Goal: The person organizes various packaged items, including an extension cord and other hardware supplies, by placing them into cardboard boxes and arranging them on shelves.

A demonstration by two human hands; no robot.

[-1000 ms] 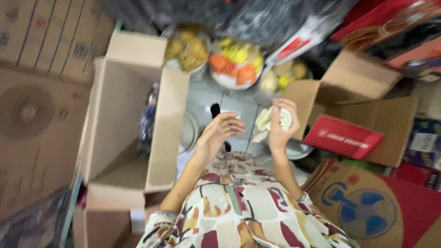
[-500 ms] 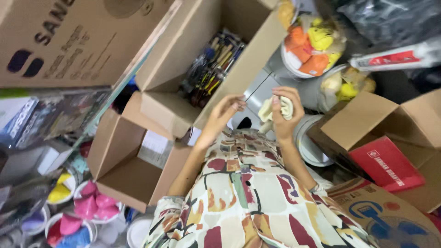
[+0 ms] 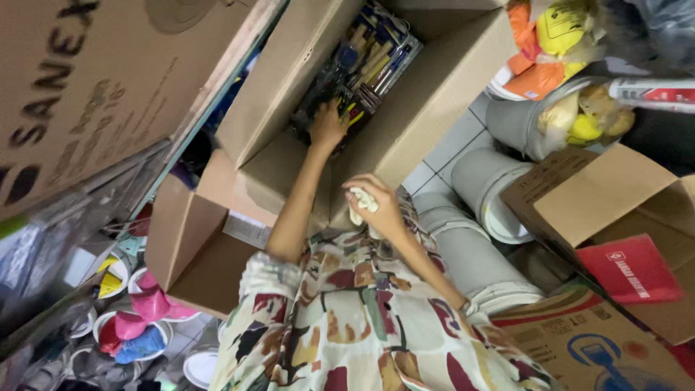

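One open cardboard box (image 3: 434, 101) holds packaged tools (image 3: 365, 61) under left hand (image 3: 327, 127)

I see a big brown printed carton (image 3: 87, 87) upper left, an open brown box (image 3: 405, 108) at top centre, a red flat package (image 3: 628, 269) at right, and a fan-printed carton (image 3: 601, 347) lower right.

Left hand: the left hand (image 3: 327, 124) reached into the big open cardboard box (image 3: 441, 94) and touched the packs of tools (image 3: 365, 61) inside.
Right hand: the right hand (image 3: 376, 206) was closed around a small pale cloth (image 3: 360, 201), just beside the box.
Nearby: grey pails (image 3: 474, 181) stood on the tiled floor (image 3: 452, 148), and tubs held yellow and orange toys (image 3: 550, 36).
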